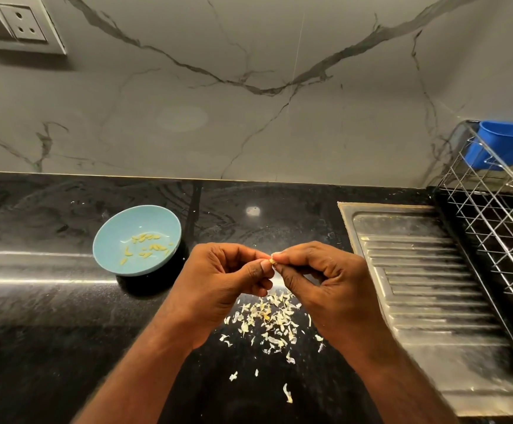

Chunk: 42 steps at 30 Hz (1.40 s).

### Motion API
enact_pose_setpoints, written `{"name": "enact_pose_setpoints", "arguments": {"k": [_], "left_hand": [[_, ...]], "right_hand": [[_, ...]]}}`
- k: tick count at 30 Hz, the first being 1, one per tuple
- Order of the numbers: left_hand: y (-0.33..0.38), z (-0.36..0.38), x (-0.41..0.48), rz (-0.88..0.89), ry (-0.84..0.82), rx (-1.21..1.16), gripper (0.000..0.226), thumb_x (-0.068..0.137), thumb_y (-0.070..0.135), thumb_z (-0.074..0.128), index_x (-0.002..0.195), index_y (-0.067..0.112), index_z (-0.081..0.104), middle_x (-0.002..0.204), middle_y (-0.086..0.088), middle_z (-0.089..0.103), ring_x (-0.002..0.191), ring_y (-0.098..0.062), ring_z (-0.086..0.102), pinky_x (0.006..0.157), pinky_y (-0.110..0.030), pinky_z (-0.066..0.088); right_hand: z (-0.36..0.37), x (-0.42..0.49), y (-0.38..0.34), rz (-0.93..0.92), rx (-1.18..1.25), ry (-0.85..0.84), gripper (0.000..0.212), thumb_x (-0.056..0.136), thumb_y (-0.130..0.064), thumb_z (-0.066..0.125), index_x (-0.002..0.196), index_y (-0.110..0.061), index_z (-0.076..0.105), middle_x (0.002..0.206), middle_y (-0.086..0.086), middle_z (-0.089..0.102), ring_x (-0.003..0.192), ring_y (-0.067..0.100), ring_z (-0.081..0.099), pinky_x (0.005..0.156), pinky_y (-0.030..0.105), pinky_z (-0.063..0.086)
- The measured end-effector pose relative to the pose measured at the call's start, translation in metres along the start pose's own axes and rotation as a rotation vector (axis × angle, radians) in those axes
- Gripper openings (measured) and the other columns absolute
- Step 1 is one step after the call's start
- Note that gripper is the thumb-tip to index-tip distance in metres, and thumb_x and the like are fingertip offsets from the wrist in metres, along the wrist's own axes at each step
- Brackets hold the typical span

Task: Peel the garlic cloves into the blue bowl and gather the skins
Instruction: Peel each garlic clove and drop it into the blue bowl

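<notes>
Peeling in progress, seen from the head camera. The left hand (227, 275) and the right hand (319, 280) meet above the dark desk (50, 316), the grip of each closed in a fingertip pinch on a single garlic clove (272, 261) held between them — only a small yellowish tip of it shows. To the left, well apart from the hands, the blue bowl (137, 240) stands on the desk and holds a scatter of peeled cloves (148, 246), so part of the work appears done. Below the hands lie the skins (267, 321), loosely strewn rather than gathered, with a few stray flakes nearer the viewer; collecting them seems still to remain. No store of unpeeled cloves is visible, so how many are left cannot be judged — some could sit under the hands or out of view. Whether the pinched clove still wears its skin is too small to make out. At right, the steel drainboard (432, 286) and the wire rack (500, 209) are cut off by the edge.
</notes>
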State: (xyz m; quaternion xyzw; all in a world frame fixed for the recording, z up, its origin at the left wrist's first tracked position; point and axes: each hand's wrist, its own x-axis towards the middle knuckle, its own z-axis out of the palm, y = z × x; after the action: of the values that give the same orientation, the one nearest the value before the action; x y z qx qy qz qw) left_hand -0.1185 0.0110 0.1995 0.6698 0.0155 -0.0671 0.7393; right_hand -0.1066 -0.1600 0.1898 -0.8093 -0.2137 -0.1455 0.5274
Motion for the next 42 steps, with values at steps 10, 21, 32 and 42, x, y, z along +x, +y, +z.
{"name": "enact_pose_setpoints", "arguments": {"k": [10,21,32,42], "left_hand": [[-0.007,0.010,0.001,0.043,0.117,-0.071,0.017,0.069,0.017,0.074,0.077,0.002,0.073,0.068,-0.013,0.071,0.057,-0.016,0.063,0.053,-0.021,0.051],[-0.015,0.015,0.000,0.137,0.177,0.111,0.006,0.083,0.004,0.073,0.078,0.008,0.072,0.066,-0.007,0.070,0.056,-0.014,0.064,0.056,-0.020,0.052],[-0.039,0.009,0.008,0.067,0.256,0.062,0.014,0.088,-0.001,0.060,0.076,0.003,0.064,0.061,-0.004,0.064,0.056,-0.013,0.059,0.050,-0.020,0.047],[-0.104,-0.021,0.020,-0.180,0.378,-0.055,0.013,0.091,0.012,0.067,0.082,0.001,0.066,0.072,-0.010,0.072,0.067,-0.021,0.066,0.060,-0.023,0.054]], "right_hand": [[0.004,-0.003,-0.005,0.156,0.115,0.017,0.020,0.082,-0.011,0.079,0.091,-0.029,0.075,0.085,-0.011,0.075,0.080,0.002,0.072,0.069,0.016,0.056],[0.003,-0.003,-0.005,0.349,0.218,-0.044,0.007,0.084,-0.026,0.073,0.090,-0.030,0.075,0.085,-0.008,0.074,0.081,0.010,0.071,0.072,0.024,0.058],[0.015,-0.003,0.014,0.803,1.035,0.041,0.021,0.079,-0.010,0.062,0.097,-0.001,0.064,0.092,0.022,0.071,0.079,0.027,0.071,0.065,0.028,0.059],[0.060,0.001,0.060,1.001,0.994,0.019,0.010,0.092,0.006,0.057,0.101,0.002,0.058,0.094,0.024,0.072,0.080,0.029,0.073,0.070,0.031,0.062]]}}
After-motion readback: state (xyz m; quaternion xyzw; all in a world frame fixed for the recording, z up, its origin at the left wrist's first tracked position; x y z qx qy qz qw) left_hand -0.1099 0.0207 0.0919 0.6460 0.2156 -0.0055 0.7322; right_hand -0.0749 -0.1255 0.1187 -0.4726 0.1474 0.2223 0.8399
